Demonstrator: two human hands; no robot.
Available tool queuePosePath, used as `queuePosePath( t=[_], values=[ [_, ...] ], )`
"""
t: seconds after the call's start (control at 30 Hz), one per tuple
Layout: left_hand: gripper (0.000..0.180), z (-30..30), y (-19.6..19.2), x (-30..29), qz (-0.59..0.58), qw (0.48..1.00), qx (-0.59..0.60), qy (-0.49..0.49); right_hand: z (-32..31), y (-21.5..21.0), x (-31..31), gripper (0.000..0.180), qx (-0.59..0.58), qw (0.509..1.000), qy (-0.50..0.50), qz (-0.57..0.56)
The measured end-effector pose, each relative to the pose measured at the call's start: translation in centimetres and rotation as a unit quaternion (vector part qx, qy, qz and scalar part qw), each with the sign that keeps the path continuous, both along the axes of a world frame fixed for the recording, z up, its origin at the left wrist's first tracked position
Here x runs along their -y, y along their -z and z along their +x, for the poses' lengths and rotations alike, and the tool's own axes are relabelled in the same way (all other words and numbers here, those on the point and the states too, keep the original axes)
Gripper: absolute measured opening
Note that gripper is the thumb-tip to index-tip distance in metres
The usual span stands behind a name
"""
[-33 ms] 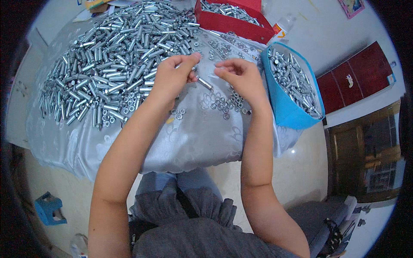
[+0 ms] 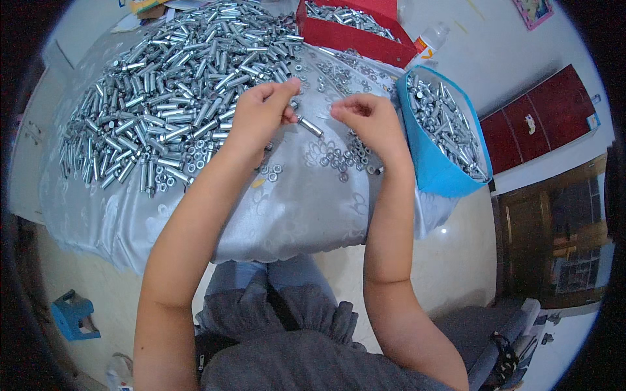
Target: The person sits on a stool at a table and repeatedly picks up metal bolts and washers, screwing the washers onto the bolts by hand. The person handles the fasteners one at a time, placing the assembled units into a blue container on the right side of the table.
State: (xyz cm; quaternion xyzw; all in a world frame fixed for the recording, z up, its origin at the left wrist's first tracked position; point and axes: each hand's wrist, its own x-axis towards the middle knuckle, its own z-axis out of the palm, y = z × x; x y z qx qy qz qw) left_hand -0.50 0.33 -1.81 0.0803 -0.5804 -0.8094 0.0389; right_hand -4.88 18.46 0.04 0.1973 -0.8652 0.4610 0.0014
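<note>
My left hand (image 2: 264, 111) is closed, holding a shiny metal sleeve anchor bolt (image 2: 310, 126) between thumb and fingers. The bolt's sleeve end points down and to the right, over the silver tablecloth. A short gap away, my right hand (image 2: 372, 120) has its thumb and fingers pinched together; whatever is between them is too small or hidden to make out. Loose nuts (image 2: 342, 159) lie on the cloth below the right hand. Beyond and to the left of my left hand spreads a big heap of similar anchor bolts (image 2: 176, 98).
A blue fabric bin (image 2: 433, 169) full of bolts stands at the right table edge. Behind it are a red box (image 2: 345, 36) of bolts and a clear plastic bottle (image 2: 432, 39). More nuts and washers (image 2: 332, 75) are scattered before the red box. A satin cloth (image 2: 293, 221) covers the table.
My right hand has shifted slightly to the right, away from the bolt. My left hand keeps its hold on the bolt, almost in place.
</note>
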Motion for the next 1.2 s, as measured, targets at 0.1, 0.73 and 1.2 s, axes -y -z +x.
queuePosePath(
  t=[0.1, 0.73, 1.2],
  values=[
    [0.027, 0.1, -0.2, 0.2, 0.042, 0.999, -0.003, -0.004, 0.2, 0.1, -1.3, 0.017, 0.022, 0.988, 0.064, 0.142],
    [0.029, 0.2, -0.6, 0.3, 0.021, 0.999, 0.034, 0.014, -0.1, 0.6, -2.3, 0.017, 0.041, 0.968, 0.076, 0.235],
    [0.027, 1.3, -1.2, -0.8, -0.072, 0.99, 0.007, 0.12, 0.6, 0.0, 1.6, 0.017, 0.148, 0.955, -0.114, -0.232]
  ],
)
